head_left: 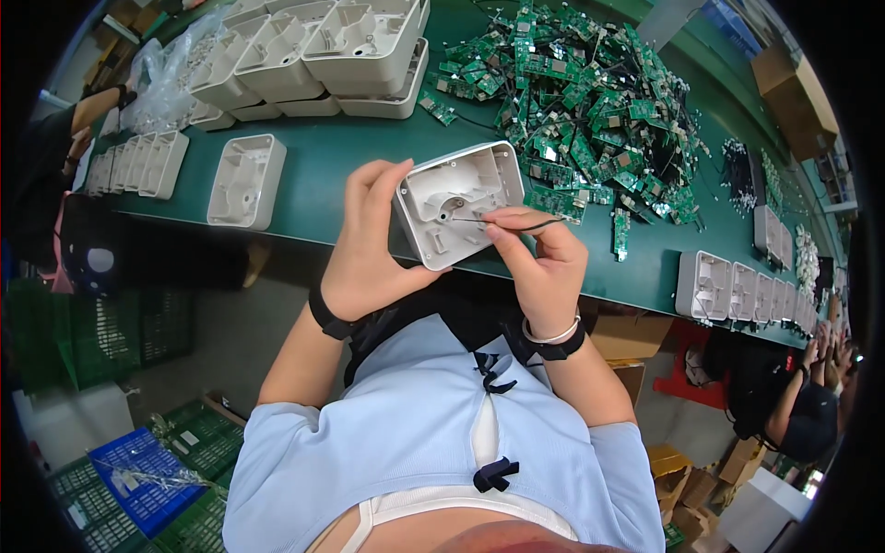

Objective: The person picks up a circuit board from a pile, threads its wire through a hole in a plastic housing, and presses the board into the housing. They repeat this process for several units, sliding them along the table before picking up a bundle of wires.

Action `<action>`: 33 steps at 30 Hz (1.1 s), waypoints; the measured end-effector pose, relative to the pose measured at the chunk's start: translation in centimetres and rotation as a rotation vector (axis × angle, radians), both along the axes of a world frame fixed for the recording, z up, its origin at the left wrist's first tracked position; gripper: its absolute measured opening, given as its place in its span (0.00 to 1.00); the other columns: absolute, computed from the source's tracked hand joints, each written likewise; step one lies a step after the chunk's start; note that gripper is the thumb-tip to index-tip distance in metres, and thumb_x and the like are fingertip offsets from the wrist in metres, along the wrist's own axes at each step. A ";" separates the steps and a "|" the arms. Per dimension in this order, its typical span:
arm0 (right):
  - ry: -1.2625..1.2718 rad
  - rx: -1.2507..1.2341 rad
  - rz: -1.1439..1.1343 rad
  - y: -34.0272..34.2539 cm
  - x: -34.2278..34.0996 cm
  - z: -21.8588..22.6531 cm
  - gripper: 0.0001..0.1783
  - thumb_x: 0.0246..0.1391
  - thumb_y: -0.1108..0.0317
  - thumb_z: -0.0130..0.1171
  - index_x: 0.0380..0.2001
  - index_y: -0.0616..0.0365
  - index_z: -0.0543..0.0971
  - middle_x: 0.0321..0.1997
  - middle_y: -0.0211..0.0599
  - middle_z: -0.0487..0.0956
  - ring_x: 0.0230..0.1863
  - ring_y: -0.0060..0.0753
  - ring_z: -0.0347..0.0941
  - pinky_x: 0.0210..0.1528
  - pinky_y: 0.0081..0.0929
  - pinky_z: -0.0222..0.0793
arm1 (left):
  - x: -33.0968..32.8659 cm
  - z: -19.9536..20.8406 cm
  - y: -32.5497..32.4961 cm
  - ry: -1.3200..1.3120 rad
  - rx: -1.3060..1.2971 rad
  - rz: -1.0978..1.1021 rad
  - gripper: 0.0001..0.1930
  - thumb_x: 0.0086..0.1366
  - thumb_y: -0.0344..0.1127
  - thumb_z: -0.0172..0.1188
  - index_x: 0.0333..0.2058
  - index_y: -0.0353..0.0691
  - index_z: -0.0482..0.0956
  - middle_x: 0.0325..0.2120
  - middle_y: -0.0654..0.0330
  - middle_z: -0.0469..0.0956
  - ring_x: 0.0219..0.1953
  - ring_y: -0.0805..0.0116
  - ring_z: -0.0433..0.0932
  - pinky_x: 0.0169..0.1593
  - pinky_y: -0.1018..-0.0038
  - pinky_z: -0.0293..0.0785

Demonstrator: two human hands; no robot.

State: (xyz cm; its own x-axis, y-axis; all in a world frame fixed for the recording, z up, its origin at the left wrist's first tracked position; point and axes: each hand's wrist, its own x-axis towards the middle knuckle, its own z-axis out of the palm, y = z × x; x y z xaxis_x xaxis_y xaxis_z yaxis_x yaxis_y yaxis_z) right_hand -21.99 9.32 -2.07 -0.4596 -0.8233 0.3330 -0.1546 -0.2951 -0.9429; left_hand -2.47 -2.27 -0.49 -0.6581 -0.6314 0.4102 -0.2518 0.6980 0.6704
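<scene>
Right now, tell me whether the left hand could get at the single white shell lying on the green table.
Probably not: the left hand grips the white housing being worked on; the shell lies unobstructed.

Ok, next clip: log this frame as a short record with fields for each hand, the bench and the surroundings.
left hand: left hand grips the white plastic housing by its left edge, open side up
right hand: right hand pinches a thin black wire leading into the housing
bench: green worktable with a pile of green circuit boards, stacked white housings and one loose housing
surroundings: blue crate on the floor, cardboard boxes at right
</scene>
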 end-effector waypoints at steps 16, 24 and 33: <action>0.506 -0.143 -0.055 -0.7 0.4 0.6 0.08 0.51 0.86 0.70 0.34 0.67 0.85 0.40 0.44 0.89 0.43 0.41 0.87 0.48 0.31 0.81 | -1.3 -0.6 2.0 0.150 -0.005 -0.025 0.57 0.45 0.30 0.81 0.73 0.42 0.58 0.68 0.45 0.60 0.68 0.42 0.66 0.68 0.54 0.69; 0.754 -0.004 -0.115 -0.7 0.3 1.3 0.04 0.51 0.79 0.72 0.30 0.59 0.86 0.37 0.36 0.88 0.38 0.34 0.83 0.39 0.28 0.74 | -1.4 -0.8 2.4 0.168 0.175 -0.018 0.55 0.48 0.27 0.79 0.74 0.42 0.57 0.69 0.46 0.59 0.70 0.43 0.66 0.63 0.57 0.78; 0.443 0.157 -0.265 0.7 -1.4 1.4 0.13 0.50 0.74 0.74 0.41 0.57 0.86 0.34 0.31 0.82 0.36 0.33 0.75 0.42 0.32 0.69 | -0.8 -0.8 1.1 0.128 0.187 -0.087 0.58 0.48 0.24 0.80 0.75 0.40 0.53 0.73 0.49 0.53 0.72 0.53 0.65 0.59 0.63 0.84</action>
State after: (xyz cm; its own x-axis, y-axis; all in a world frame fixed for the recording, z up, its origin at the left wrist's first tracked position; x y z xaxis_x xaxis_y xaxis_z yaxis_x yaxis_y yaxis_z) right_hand -23.35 9.97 -0.68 -0.5017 -0.7540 0.4239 -0.5972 -0.0525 -0.8003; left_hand -3.24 -1.21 -1.34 -0.6632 -0.6477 0.3750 -0.1007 0.5737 0.8128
